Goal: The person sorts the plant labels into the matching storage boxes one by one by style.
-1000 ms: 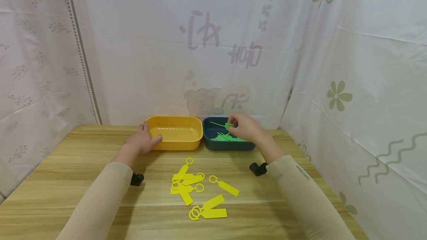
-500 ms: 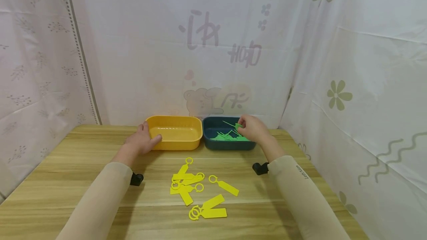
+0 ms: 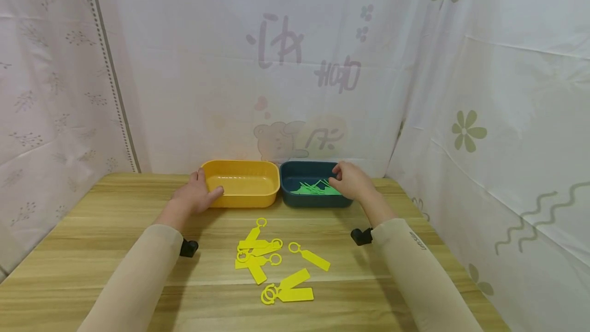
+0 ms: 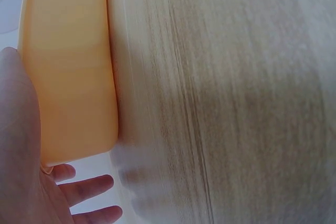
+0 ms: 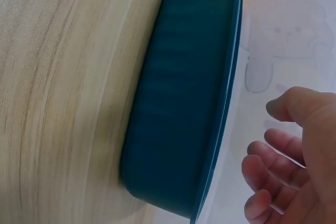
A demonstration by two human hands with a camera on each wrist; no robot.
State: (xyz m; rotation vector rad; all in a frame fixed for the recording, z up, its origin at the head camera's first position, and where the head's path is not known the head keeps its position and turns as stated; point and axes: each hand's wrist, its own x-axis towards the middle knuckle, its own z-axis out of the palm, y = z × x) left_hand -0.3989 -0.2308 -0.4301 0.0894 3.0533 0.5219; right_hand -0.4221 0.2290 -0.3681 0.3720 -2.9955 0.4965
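The left hand [image 3: 195,194] touched the yellow bin [image 3: 244,201], left of centre in the head frame, fingers straight and spread. The right hand [image 3: 354,181] was poised above the right end of the blue bin [image 3: 315,201], right of centre, fingers loosely bent, thumb apart. Green pieces [image 3: 318,189] lay inside the blue bin; yellow tags [image 3: 296,295] occupied the lower centre.

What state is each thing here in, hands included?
Rounded yellow plastic tub: upright, open-topped.
Rounded dark blue plastic tub: upright, open-topped.
Thin green pieces: heaped loosely in the blue tub.
Flat yellow tags with ring ends: lying on the wood-grain table, most overlapping, one apart.
Left hand: rests against the yellow tub's left end.
Right hand: at the blue tub's right end, holding nothing visible.
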